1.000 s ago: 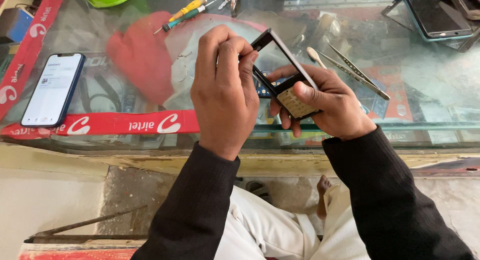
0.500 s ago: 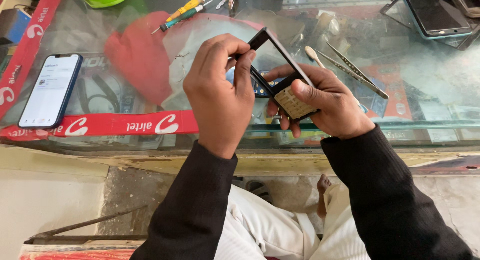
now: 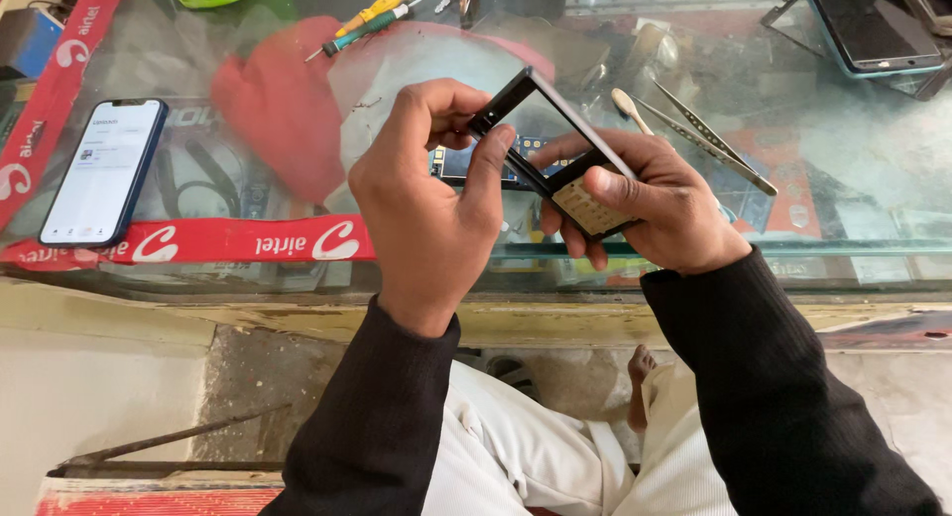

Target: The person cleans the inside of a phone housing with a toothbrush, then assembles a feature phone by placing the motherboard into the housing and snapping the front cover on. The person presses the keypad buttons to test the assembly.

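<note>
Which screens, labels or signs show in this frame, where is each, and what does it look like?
Smartphone: left on the glass counter, lit white screen, dark frame.
Second phone: top right, dark blank screen, teal edge.
Red banner strip: along the counter's front and left edge, white lettering and swirl marks.
Phone frame: held between left hand and right hand, black, open window, beige keypad at its lower end.

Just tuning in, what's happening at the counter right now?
A person seated at a glass counter holds a black phone frame with a keypad in both hands. The left hand pinches its upper edge, the right hand grips the keypad end. A lit smartphone lies to the left, tweezers to the right, screwdrivers behind.
</note>
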`<state>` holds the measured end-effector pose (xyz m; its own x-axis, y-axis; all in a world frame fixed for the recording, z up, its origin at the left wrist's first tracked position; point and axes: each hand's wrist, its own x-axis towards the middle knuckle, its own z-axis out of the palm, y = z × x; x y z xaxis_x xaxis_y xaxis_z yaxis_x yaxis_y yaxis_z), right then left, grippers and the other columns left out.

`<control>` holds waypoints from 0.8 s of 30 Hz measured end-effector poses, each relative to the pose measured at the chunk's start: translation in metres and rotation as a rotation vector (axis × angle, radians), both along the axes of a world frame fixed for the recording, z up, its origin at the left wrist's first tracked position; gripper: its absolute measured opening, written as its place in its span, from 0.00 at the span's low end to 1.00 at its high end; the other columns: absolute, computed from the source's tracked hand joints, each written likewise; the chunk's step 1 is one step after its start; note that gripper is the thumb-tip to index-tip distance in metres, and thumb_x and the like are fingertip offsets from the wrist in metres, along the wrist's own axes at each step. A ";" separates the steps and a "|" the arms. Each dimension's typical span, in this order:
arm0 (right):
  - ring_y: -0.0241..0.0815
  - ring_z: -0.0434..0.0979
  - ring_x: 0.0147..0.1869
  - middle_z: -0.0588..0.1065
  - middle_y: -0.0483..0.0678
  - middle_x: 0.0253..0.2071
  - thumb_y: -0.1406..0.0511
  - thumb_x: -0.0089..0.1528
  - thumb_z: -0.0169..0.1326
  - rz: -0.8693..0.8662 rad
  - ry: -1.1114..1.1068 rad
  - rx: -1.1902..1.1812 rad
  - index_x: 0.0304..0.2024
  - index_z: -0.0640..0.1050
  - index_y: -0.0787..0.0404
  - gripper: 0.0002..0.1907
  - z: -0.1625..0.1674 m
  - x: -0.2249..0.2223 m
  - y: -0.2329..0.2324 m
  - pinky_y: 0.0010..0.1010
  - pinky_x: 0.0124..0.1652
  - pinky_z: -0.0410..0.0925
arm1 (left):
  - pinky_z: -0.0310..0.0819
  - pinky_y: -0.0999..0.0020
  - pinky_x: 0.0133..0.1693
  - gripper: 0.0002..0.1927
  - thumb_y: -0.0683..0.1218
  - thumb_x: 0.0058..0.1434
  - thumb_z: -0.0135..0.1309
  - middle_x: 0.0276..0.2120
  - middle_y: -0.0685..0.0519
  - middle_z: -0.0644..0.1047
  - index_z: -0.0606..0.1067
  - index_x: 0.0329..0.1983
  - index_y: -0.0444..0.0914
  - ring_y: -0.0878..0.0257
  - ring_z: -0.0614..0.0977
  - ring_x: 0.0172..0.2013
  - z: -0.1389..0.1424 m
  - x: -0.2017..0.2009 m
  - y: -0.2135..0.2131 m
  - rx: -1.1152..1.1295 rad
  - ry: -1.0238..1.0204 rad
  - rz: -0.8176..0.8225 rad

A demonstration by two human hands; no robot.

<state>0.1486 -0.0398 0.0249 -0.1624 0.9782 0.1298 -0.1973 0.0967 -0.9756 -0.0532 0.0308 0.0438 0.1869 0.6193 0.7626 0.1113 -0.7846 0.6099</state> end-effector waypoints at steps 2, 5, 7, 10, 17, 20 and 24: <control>0.39 0.78 0.32 0.79 0.56 0.37 0.51 0.66 0.57 -0.001 -0.001 -0.003 0.61 0.74 0.69 0.31 0.000 0.000 0.000 0.26 0.26 0.69 | 0.81 0.74 0.42 0.10 0.38 0.69 0.62 0.37 0.53 0.82 0.73 0.49 0.35 0.66 0.86 0.37 0.000 0.003 0.001 -0.024 -0.019 -0.002; 0.39 0.78 0.32 0.79 0.56 0.37 0.51 0.66 0.57 -0.005 -0.007 0.007 0.61 0.74 0.70 0.32 0.000 0.000 -0.001 0.26 0.25 0.69 | 0.81 0.74 0.40 0.10 0.39 0.70 0.63 0.37 0.53 0.83 0.74 0.49 0.35 0.67 0.87 0.35 -0.001 0.008 0.002 0.002 -0.021 0.042; 0.39 0.78 0.31 0.79 0.56 0.37 0.51 0.66 0.57 -0.008 -0.022 0.004 0.60 0.74 0.70 0.32 0.000 0.000 -0.001 0.26 0.25 0.68 | 0.81 0.74 0.38 0.09 0.40 0.69 0.64 0.37 0.52 0.83 0.75 0.48 0.36 0.66 0.87 0.34 -0.002 0.010 0.001 0.002 -0.026 0.065; 0.39 0.78 0.31 0.79 0.56 0.37 0.50 0.65 0.58 -0.004 -0.015 0.007 0.61 0.74 0.70 0.33 -0.001 0.001 -0.001 0.26 0.25 0.68 | 0.81 0.73 0.40 0.06 0.38 0.72 0.61 0.41 0.51 0.84 0.76 0.49 0.36 0.64 0.88 0.38 -0.002 0.008 0.001 0.067 0.028 0.083; 0.41 0.77 0.33 0.78 0.58 0.38 0.46 0.66 0.57 -0.037 0.098 0.112 0.61 0.74 0.71 0.36 -0.007 0.002 -0.004 0.27 0.28 0.66 | 0.85 0.66 0.50 0.08 0.36 0.67 0.61 0.53 0.41 0.78 0.77 0.48 0.33 0.52 0.85 0.52 0.008 -0.025 0.019 0.241 0.118 -0.064; 0.42 0.76 0.32 0.77 0.59 0.37 0.47 0.67 0.55 -0.129 0.141 0.177 0.59 0.74 0.70 0.34 -0.011 0.004 -0.005 0.28 0.28 0.67 | 0.86 0.72 0.42 0.08 0.38 0.65 0.61 0.40 0.46 0.80 0.78 0.46 0.33 0.60 0.87 0.42 0.010 -0.046 0.044 -0.124 -0.046 -0.046; 0.44 0.77 0.40 0.77 0.60 0.45 0.49 0.69 0.56 -0.257 0.082 0.314 0.62 0.72 0.67 0.31 -0.015 0.008 0.001 0.32 0.34 0.72 | 0.79 0.76 0.39 0.10 0.40 0.66 0.61 0.34 0.51 0.82 0.77 0.50 0.33 0.67 0.84 0.35 -0.001 -0.068 0.078 -0.280 -0.069 -0.079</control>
<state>0.1562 -0.0393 0.0098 0.1052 0.8963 0.4309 -0.2034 0.4435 -0.8729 -0.1212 0.1089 0.0423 0.1962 0.7933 0.5764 0.0072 -0.5890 0.8081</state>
